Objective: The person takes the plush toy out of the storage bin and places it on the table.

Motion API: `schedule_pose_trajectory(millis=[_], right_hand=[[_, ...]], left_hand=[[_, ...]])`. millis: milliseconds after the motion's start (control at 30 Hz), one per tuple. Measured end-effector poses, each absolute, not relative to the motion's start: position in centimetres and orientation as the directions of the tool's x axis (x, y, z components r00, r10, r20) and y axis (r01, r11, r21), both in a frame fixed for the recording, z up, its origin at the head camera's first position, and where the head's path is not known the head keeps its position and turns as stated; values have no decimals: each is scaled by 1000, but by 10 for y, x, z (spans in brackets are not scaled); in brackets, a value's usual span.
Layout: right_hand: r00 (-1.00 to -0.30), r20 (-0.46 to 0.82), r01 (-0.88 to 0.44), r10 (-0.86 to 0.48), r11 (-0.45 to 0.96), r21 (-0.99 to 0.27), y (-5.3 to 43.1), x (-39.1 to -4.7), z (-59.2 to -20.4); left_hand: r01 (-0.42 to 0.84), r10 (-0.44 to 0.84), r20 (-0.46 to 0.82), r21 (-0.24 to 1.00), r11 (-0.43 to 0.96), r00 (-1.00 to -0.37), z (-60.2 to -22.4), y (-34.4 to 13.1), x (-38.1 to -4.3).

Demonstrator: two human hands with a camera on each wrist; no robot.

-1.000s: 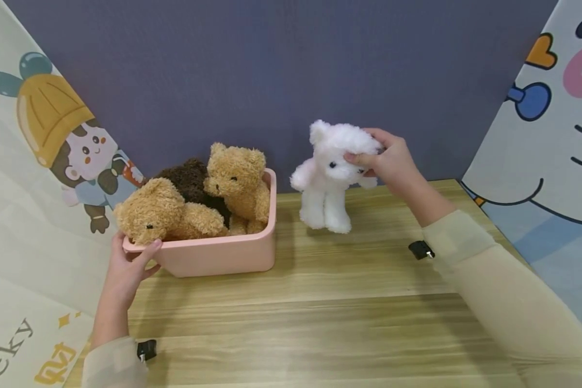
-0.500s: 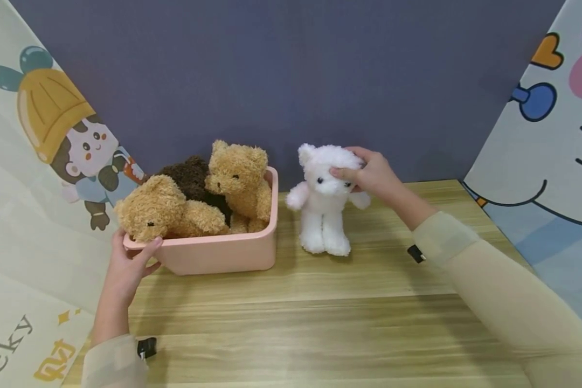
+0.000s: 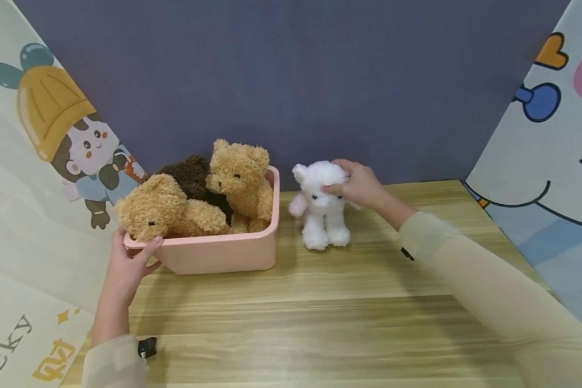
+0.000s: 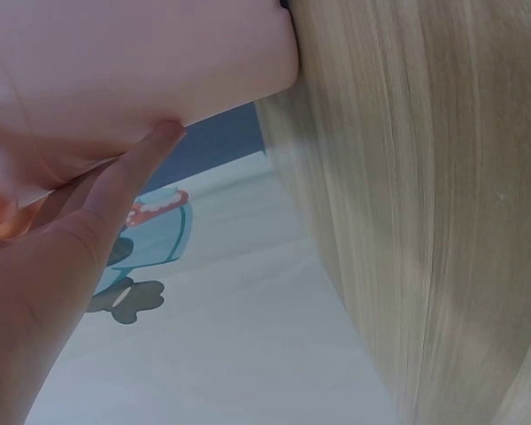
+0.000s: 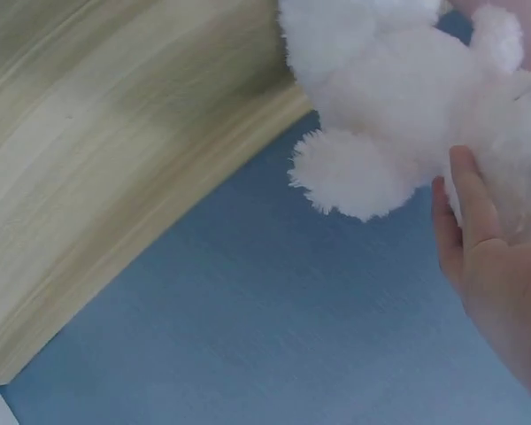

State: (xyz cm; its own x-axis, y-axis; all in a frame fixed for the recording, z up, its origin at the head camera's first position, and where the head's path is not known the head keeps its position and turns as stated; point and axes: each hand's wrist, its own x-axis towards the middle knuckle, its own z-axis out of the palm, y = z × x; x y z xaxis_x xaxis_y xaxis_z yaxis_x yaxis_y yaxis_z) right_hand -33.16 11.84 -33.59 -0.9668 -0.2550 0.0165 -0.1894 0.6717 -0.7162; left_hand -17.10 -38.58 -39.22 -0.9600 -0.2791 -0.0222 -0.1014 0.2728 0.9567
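A white plush bear (image 3: 324, 207) is upright on the wooden table, right of the pink bin (image 3: 223, 253). My right hand (image 3: 361, 186) grips its head from the right side, thumb across the front; the right wrist view also shows the fingers against the white fur. My left hand (image 3: 126, 269) grips the bin's front left corner, its thumb on the rim. Inside the bin, one tan bear (image 3: 160, 210) lies slumped at the left and another tan bear (image 3: 242, 180) sits at the right. A dark brown plush (image 3: 191, 178) is behind them, partly hidden.
A dark blue-grey panel (image 3: 300, 81) stands along the back edge of the wooden table (image 3: 291, 328). Printed cartoon panels flank it, the left panel (image 3: 39, 253) close beside the left hand and the right panel (image 3: 533, 178) beyond the right arm.
My right hand has brought the white bear down and slightly left, until its feet are on the table near the bin. The left hand and the bin have stayed in place.
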Motion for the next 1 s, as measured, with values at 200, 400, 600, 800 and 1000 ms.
schedule_pose_trajectory(millis=[200, 400, 600, 800, 1000], right_hand=[[-970, 93, -221, -225, 650, -727, 114, -340, -348], [-970, 123, -229, -212, 608, -760, 111, -357, -347], [-966, 0, -169, -259, 632, -757, 110, -372, -350], [-970, 5, -165, -245, 635, -755, 107, -383, -350], [-979, -49, -90, -198, 633, -769, 106, -386, -346]], left_hand=[[-101, -275, -20, 954, 284, -961, -391, -385, -171], [-90, -269, -15, 958, 271, -963, -388, -384, -172], [-93, -279, -13, 958, 273, -960, -390, -385, -172], [-93, -280, -11, 956, 279, -960, -391, -385, -172], [-95, -283, -10, 952, 289, -959, -392, -386, -171]])
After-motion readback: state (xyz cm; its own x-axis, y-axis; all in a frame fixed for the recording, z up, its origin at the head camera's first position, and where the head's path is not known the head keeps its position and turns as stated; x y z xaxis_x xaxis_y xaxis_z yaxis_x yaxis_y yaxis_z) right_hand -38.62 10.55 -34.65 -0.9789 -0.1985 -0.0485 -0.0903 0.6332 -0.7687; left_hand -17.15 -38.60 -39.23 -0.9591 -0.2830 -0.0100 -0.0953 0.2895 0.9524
